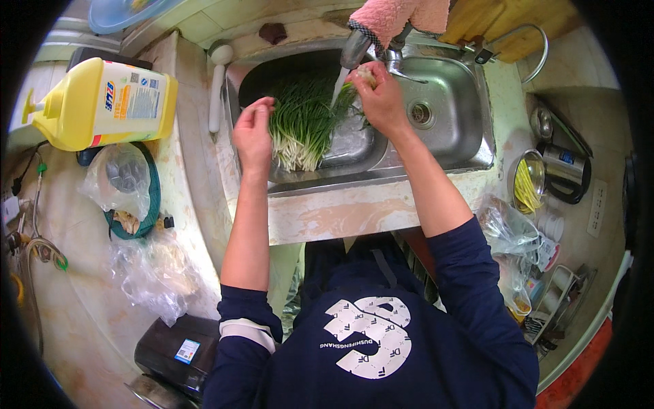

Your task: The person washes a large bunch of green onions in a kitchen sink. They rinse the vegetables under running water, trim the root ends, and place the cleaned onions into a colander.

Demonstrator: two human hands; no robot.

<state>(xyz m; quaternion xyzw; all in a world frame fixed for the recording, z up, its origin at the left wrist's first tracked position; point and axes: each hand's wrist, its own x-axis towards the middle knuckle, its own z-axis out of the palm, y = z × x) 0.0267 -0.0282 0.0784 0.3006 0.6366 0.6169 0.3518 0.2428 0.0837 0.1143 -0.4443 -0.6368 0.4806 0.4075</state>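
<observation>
A large bundle of green chives [304,120] lies in the left basin of the steel sink [357,148], white stem ends toward me. My left hand [254,133] is at the bundle's left edge, thumb and fingers curled together; whether a stalk is between them I cannot tell. Under the faucet [355,48], my right hand [382,99] grips a small bunch of greens with pale ends [366,75], its leaves pointing left. A stream of water [337,88] runs down beside this hand onto the chives.
A pink towel [393,20] hangs over the faucet. The right basin has a drain [421,113]. To the left are a yellow jug [110,105], a teal-rimmed basket [148,217] and plastic bags [153,271]. A kettle [564,171] and a bowl of yellow-green beans [529,186] stand right.
</observation>
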